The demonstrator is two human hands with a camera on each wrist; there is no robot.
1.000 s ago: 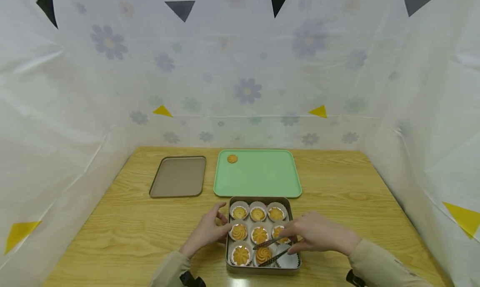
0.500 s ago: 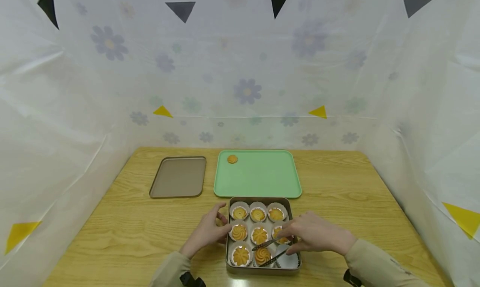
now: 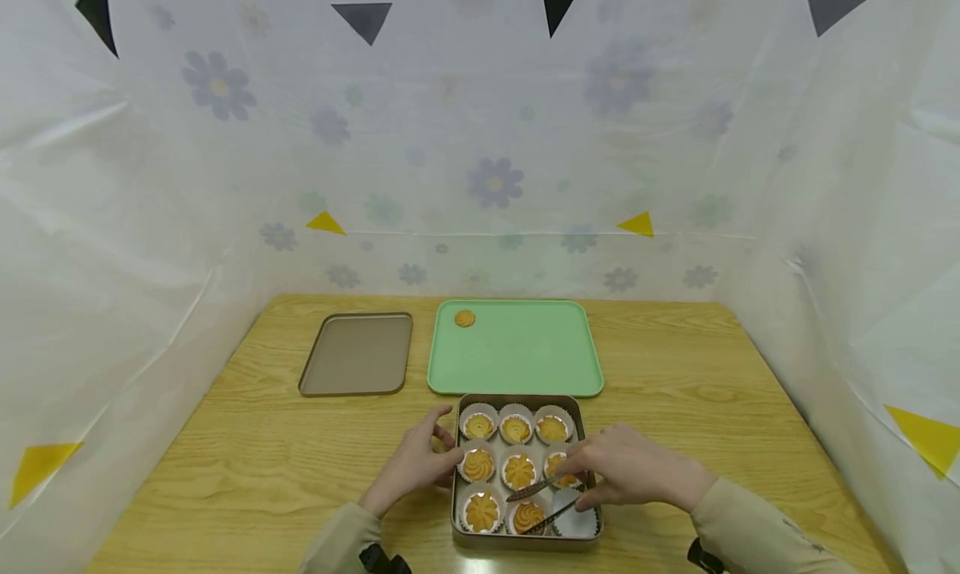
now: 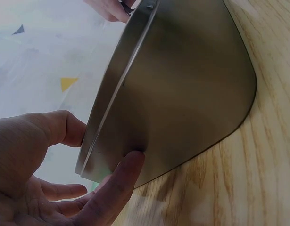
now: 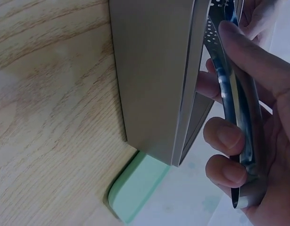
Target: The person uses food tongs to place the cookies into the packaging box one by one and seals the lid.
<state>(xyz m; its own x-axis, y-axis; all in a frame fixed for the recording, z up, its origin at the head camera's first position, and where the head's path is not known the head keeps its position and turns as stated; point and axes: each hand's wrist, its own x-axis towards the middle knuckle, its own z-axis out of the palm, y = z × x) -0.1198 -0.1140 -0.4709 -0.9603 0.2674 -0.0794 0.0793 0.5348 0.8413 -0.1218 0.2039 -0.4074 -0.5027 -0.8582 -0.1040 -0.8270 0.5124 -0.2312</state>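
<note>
My right hand grips metal tongs with perforated tips, fingers wrapped along the arms in the right wrist view. The tong tips straddle a swirled cookie in the front middle paper cup of a square metal tin. At the tin's left side, my left hand holds the wall, thumb at the rim and a finger pressed to the outer face. Several cookies in white paper cups fill the tin in rows. The front right cup holds no cookie. My right hand partly covers the middle-row right cookie.
A green tray lies just behind the tin, with a single cookie near its back left corner. Left of it sits a brown tray. All stand on a wooden table enclosed by pale plastic sheeting.
The tong tips have drawn slightly closer together around the front middle cookie, which looks a little shifted. My left hand, the tin and both trays stay where they were.
</note>
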